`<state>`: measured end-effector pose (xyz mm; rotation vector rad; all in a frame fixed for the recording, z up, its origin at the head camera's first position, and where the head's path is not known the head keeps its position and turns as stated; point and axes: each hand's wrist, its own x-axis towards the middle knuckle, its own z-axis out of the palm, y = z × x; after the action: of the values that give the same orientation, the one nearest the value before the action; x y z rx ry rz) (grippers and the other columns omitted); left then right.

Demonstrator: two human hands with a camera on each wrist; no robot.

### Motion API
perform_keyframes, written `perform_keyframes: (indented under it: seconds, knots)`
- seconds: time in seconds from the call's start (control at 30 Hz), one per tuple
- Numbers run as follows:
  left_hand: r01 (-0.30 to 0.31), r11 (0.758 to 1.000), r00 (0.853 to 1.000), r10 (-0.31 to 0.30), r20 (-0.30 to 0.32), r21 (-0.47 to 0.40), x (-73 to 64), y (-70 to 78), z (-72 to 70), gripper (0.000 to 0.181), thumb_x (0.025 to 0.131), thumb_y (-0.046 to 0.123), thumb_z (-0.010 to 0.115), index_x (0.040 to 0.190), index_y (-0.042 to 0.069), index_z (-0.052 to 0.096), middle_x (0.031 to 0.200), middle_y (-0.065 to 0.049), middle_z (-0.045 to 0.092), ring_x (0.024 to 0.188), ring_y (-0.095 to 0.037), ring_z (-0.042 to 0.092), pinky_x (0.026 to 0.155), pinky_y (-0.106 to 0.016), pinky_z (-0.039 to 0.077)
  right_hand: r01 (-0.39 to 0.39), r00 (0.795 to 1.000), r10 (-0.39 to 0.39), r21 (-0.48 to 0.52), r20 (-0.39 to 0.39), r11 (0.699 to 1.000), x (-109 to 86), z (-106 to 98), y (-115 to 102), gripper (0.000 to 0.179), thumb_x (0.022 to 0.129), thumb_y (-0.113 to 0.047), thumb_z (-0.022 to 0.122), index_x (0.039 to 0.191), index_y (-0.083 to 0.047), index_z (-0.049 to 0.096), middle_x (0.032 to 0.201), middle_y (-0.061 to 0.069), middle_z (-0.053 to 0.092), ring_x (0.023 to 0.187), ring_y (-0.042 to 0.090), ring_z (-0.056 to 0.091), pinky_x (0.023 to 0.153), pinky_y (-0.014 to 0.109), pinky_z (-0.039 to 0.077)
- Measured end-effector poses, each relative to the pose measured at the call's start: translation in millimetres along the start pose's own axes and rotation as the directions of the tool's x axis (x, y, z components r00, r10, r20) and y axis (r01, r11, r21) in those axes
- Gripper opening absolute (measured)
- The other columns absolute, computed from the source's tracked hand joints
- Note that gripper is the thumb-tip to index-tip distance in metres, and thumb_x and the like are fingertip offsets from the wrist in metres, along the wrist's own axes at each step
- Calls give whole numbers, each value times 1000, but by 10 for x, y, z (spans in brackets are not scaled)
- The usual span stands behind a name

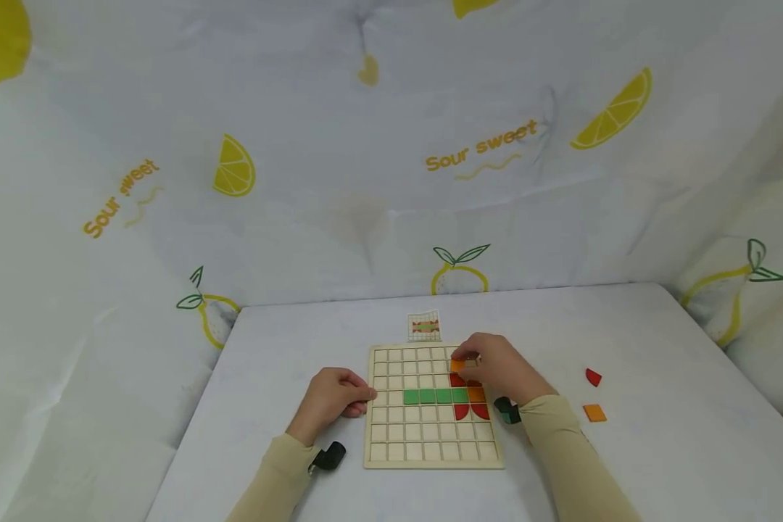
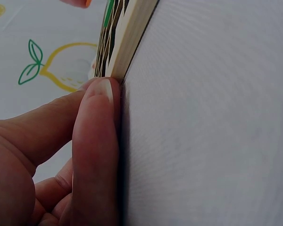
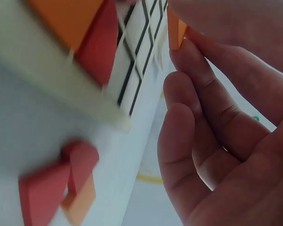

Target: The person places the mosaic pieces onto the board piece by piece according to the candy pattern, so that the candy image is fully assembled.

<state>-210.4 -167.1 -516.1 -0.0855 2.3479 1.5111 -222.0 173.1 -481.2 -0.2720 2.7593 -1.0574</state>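
A pale wooden grid board lies flat on the white table. My left hand is at its left edge, where thumb and index finger pinch the rim in the left wrist view. Over the board's upper right cells my right hand pinches an orange square tile between thumb and fingertips. A row of green square tiles runs across the middle, ending at another orange tile. Red quarter-round tiles sit below that end, and a red tile shows above it, partly hidden by my right hand.
A small printed pattern card lies behind the board. Right of my right arm are a loose red tile and an orange square tile. A lemon-print cloth hangs behind the table.
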Motion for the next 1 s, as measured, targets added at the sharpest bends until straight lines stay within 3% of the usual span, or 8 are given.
perform_keyframes:
  seconds: [0.3, 1.0]
  knots:
    - [-1, 1000, 1000, 1, -9, 2, -3, 27, 28, 25, 87, 22, 91, 96, 5, 76, 76, -4, 78, 64, -10, 72, 64, -26, 66, 76, 997, -76, -22, 29, 997, 15, 162, -117, 21, 91, -7, 84, 111, -13, 83, 108, -3, 75, 100, 16, 67, 91, 38, 59]
    - [17, 1000, 1000, -17, -7, 13, -8, 16, 10, 24, 87, 23, 91, 96, 6, 77, 77, -6, 79, 64, -12, 74, 64, -26, 66, 107, 993, -105, -43, 49, 993, 43, 222, -155, 12, 95, -12, 84, 107, -14, 83, 107, -4, 77, 100, 14, 69, 92, 38, 61]
